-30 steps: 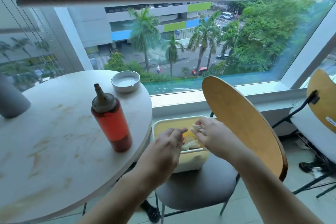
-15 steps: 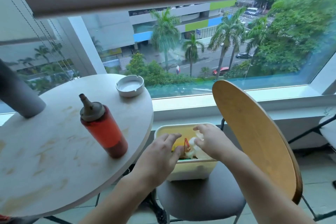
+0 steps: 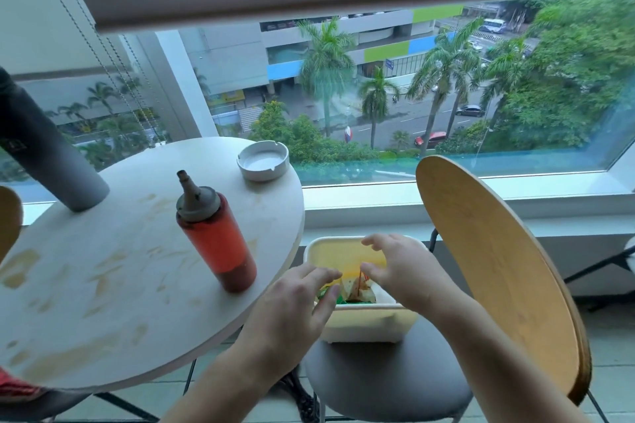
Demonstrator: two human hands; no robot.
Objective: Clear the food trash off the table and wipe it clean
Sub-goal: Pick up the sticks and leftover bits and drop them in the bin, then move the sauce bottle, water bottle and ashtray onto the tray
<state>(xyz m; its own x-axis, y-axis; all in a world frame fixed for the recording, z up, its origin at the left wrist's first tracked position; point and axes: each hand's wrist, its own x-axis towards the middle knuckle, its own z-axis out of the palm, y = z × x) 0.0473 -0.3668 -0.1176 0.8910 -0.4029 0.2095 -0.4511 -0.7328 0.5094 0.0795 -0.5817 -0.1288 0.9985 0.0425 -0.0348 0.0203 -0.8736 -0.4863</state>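
Note:
A cream plastic bin [image 3: 367, 321] stands on a grey chair seat to the right of the round white table [image 3: 113, 292]. Inside it lies food trash [image 3: 357, 288]: white paper, a red stick and something green. My left hand [image 3: 295, 306] hovers over the bin's near left corner with fingers spread and nothing in it. My right hand [image 3: 402, 268] is above the bin's right side, fingers apart and empty. The tabletop carries brown smear stains.
On the table stand a red sauce squeeze bottle [image 3: 214, 237], a white ashtray [image 3: 263, 160] near the far edge and a grey cylinder [image 3: 51, 154] at the left. The chair has a wooden backrest [image 3: 494, 271]. A window sill runs behind.
My right hand has let go of the white paper, which now lies in the bin. Both hands have opened and spread above the bin. The view shifted to the left.

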